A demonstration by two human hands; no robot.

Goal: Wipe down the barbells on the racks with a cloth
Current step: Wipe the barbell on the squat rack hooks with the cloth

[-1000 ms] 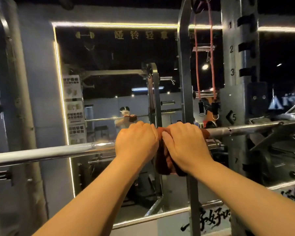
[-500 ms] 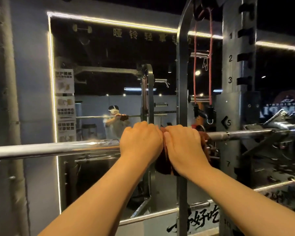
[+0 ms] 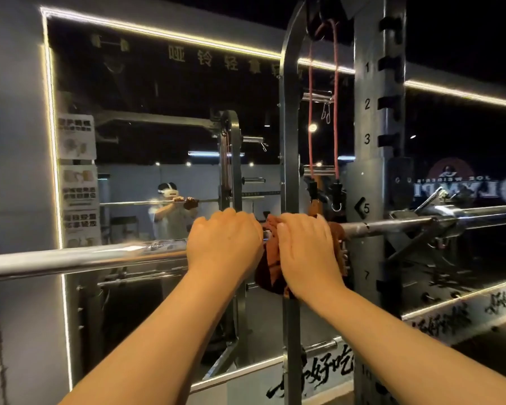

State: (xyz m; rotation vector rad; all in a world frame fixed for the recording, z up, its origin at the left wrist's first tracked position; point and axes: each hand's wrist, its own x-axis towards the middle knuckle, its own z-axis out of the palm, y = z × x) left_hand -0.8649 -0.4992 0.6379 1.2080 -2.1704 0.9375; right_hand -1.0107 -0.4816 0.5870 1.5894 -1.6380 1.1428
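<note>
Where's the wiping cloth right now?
In the head view, the reddish-brown cloth is draped over the silver steel barbell at centre, gripped under the right hand, next to the left hand.

Barbell [image 3: 85, 258]: runs left to right across the view, in front of the mirror [image 3: 158, 112].
Left hand [image 3: 225, 241]: on the barbell, fingers curled over it, just left of the cloth [image 3: 270, 267].
Right hand [image 3: 307, 252]: beside the left hand, gripping the cloth on the bar.
Cloth: around the barbell under the right hand, hanging below it.
Numbered upright [image 3: 380, 141]: right of the hands, behind the bar.
Band [image 3: 336, 112]: hangs between the curved post [image 3: 288, 141] and the numbered upright.
</note>
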